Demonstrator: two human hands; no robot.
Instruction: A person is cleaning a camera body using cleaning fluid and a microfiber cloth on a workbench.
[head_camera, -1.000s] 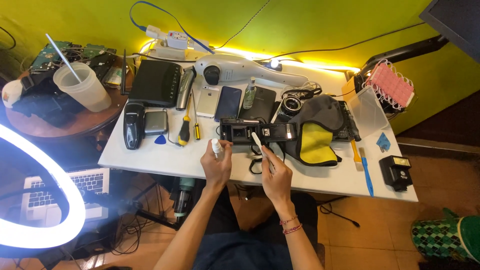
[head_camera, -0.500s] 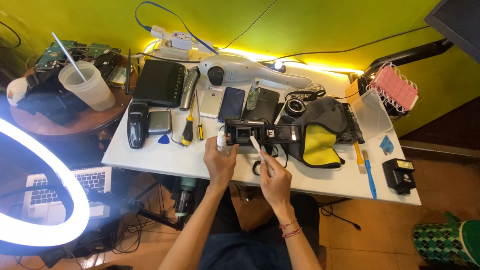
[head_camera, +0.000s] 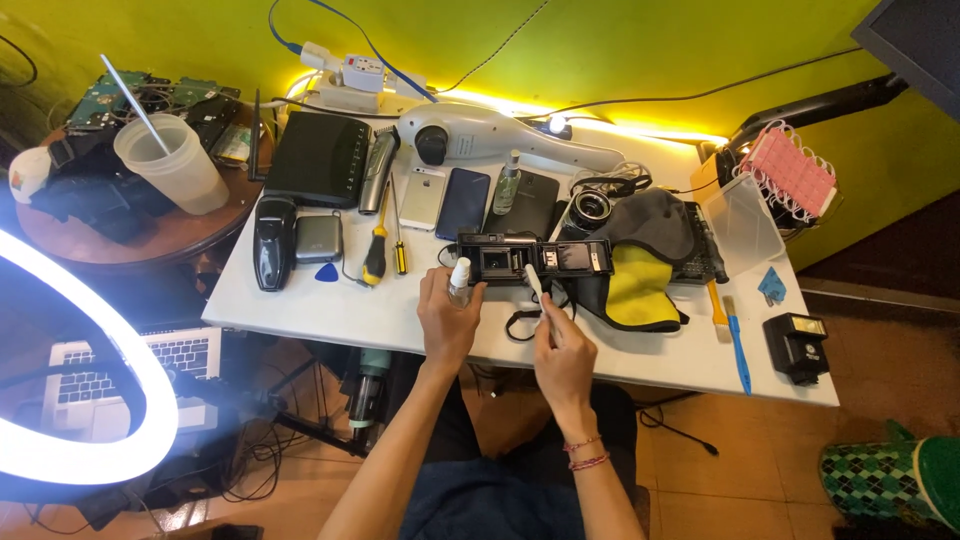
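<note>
Both hands have drifted a little toward the camera body since half a second ago, and the slim white tool now points more steeply at it. Nearest, the right hand (head_camera: 562, 352) is closed around a thin white stick-like tool (head_camera: 534, 284), pinched low so that its tip reaches the black film camera with its back hinged open (head_camera: 533, 259). Just beside it, the left hand (head_camera: 447, 318) is wrapped around a small clear spray bottle with a white cap (head_camera: 460, 279), held upright at the camera's near left corner.

That camera lies flat on the white table (head_camera: 400, 315), its open back facing up, between the hands and a row of phones. It looks stiff and fairly dense, but the hinged door and the exposed chamber are likely delicate; the solid body ends seem the safest places to grip, not the door. The bottle is light and probably slick, best held round its middle. The stick is light and may flex if pressed.

To the camera's right lies a grey and yellow soft pouch (head_camera: 640, 280). Left of it sit a yellow-handled screwdriver (head_camera: 377, 255) and a blue triangular pick (head_camera: 327, 271). Farther back are a dark smartphone (head_camera: 464, 203) and a white hair dryer (head_camera: 490, 135).
</note>
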